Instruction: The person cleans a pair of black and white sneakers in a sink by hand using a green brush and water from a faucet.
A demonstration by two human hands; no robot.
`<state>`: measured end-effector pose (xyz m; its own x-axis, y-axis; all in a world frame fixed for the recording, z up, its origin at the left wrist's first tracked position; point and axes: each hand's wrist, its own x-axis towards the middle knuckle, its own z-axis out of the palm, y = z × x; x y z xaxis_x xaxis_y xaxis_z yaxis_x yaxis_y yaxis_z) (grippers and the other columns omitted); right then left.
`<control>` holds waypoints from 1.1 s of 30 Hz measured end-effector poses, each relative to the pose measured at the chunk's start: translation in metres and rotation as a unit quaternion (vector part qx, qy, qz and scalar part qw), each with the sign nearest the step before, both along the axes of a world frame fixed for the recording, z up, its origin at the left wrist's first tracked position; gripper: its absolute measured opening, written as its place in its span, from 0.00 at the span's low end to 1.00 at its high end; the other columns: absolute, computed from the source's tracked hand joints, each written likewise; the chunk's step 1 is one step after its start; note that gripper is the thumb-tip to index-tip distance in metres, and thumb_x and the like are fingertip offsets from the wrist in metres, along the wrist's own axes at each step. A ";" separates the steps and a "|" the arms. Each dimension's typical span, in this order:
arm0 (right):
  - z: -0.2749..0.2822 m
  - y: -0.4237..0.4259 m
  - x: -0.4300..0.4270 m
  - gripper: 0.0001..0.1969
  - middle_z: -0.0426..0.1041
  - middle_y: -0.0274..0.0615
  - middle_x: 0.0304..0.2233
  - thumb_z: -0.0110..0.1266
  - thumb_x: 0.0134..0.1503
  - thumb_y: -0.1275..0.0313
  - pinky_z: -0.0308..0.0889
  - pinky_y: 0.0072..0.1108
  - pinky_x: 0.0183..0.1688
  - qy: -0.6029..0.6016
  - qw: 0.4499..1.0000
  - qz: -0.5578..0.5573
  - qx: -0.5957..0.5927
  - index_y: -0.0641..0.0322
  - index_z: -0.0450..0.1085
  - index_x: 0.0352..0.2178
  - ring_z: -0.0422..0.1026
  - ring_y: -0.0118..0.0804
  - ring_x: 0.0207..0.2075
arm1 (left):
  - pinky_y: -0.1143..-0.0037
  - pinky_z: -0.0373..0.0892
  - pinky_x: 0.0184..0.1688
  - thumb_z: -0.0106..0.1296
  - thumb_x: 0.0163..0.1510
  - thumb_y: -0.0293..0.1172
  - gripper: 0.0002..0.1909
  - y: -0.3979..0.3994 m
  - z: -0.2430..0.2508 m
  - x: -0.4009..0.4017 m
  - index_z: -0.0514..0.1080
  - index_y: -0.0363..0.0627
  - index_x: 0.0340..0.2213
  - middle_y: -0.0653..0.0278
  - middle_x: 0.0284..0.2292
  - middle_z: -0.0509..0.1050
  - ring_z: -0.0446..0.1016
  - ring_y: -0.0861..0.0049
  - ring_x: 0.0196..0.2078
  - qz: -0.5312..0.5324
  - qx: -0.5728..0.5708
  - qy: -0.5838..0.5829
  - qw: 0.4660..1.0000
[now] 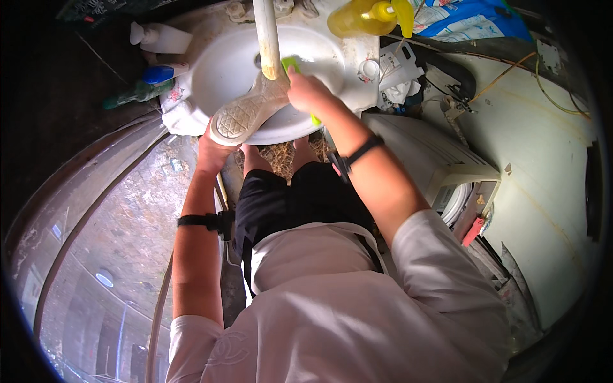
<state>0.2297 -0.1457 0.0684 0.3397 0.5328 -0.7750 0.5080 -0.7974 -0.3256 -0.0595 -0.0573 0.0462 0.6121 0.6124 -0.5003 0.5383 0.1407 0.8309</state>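
A pale shoe (pixel 239 116) is tilted over the white washbasin (pixel 210 72), its patterned sole facing up. My left hand (pixel 215 147) grips it by the end nearer to me. My right hand (pixel 308 91) is closed around a bright green brush (pixel 290 63), whose handle end shows below my wrist. The brush lies close to the far part of the shoe; its bristles are hidden, so I cannot tell whether they touch the sole. Above this part of the shoe hangs the end of a white pipe (pixel 269 52).
A yellow spray bottle (pixel 368 18) and a white cap (pixel 368 70) sit on the basin's right side. At left are a white pump bottle (pixel 165 38) and a blue-capped bottle (pixel 159 74). A washing machine (pixel 426 148) stands at right, near a white jug (pixel 400 64). Window glass (pixel 129 230) is at left.
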 end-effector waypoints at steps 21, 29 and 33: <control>0.015 -0.008 -0.014 0.33 0.72 0.68 0.55 0.37 0.66 0.75 0.71 0.39 0.57 0.057 0.996 -0.061 -0.036 0.62 0.45 0.72 0.75 0.59 0.55 | 0.73 0.73 0.55 0.76 0.42 0.34 0.39 0.000 -0.004 -0.005 0.71 0.41 0.56 0.60 0.48 0.81 0.80 0.75 0.50 -0.024 0.035 0.017 0.999; -0.025 -0.004 -0.004 0.35 0.77 0.65 0.44 0.40 0.66 0.73 0.76 0.39 0.45 -0.027 0.997 -0.070 -0.001 0.59 0.43 0.73 0.80 0.55 0.43 | 0.74 0.72 0.55 0.74 0.46 0.35 0.36 0.003 -0.004 0.002 0.72 0.39 0.55 0.59 0.49 0.81 0.79 0.75 0.50 -0.046 0.039 0.025 0.998; 0.035 -0.031 -0.048 0.39 0.77 0.65 0.45 0.40 0.65 0.72 0.76 0.39 0.42 0.062 0.995 -0.013 -0.074 0.56 0.35 0.74 0.81 0.53 0.40 | 0.73 0.72 0.56 0.75 0.45 0.37 0.38 -0.002 -0.001 -0.007 0.73 0.40 0.56 0.61 0.48 0.81 0.79 0.75 0.50 -0.038 0.064 0.012 0.997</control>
<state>0.1817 -0.1772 0.1036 0.2485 0.4018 -0.8814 0.4500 -0.8536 -0.2623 -0.0665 -0.0595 0.0450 0.6480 0.6247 -0.4357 0.5633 -0.0080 0.8262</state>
